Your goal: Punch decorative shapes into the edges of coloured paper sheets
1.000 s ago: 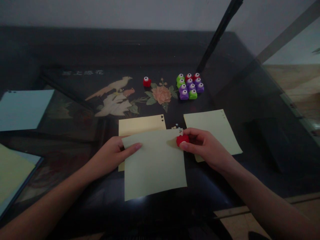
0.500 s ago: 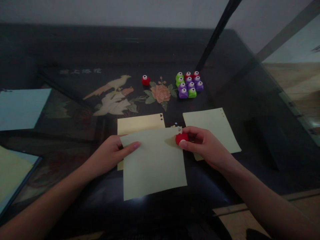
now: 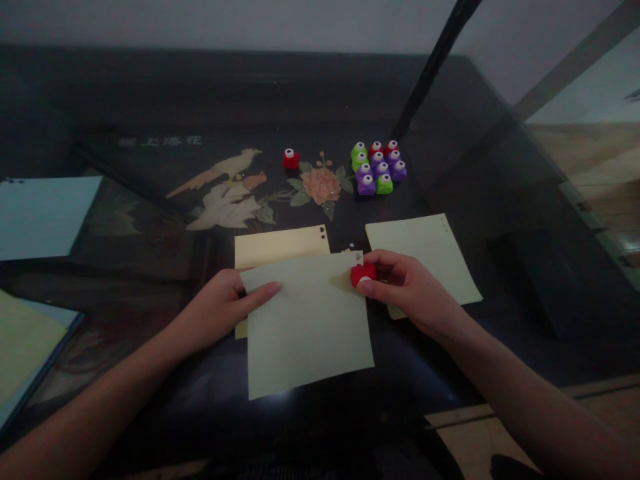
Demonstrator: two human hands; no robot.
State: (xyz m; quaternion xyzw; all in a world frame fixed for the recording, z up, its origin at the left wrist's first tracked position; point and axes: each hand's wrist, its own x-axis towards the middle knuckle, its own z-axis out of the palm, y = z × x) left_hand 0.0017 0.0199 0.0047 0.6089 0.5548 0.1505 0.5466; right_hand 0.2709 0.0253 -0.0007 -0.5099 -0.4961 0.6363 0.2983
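Observation:
My left hand (image 3: 225, 308) pinches the left edge of a pale green paper sheet (image 3: 307, 327) held just above the dark glass table (image 3: 500, 220). My right hand (image 3: 407, 290) grips a small red paper punch (image 3: 363, 274) clamped on the sheet's right edge near its top corner. A small cut-out shows in that corner. Under the sheet lies a yellow sheet (image 3: 280, 247) with punched holes at its corner. Another pale sheet (image 3: 425, 250) lies beneath my right hand.
A cluster of several purple, green and red punches (image 3: 379, 168) sits at the back right, and a lone red punch (image 3: 290, 159) stands left of it. A light blue sheet (image 3: 45, 217) and a stack of papers (image 3: 25, 347) lie at the left. Tiny paper bits lie near the punch.
The red punch and my right hand have shifted slightly up along the sheet's right edge. The view has drifted a little; my left hand keeps its grip.

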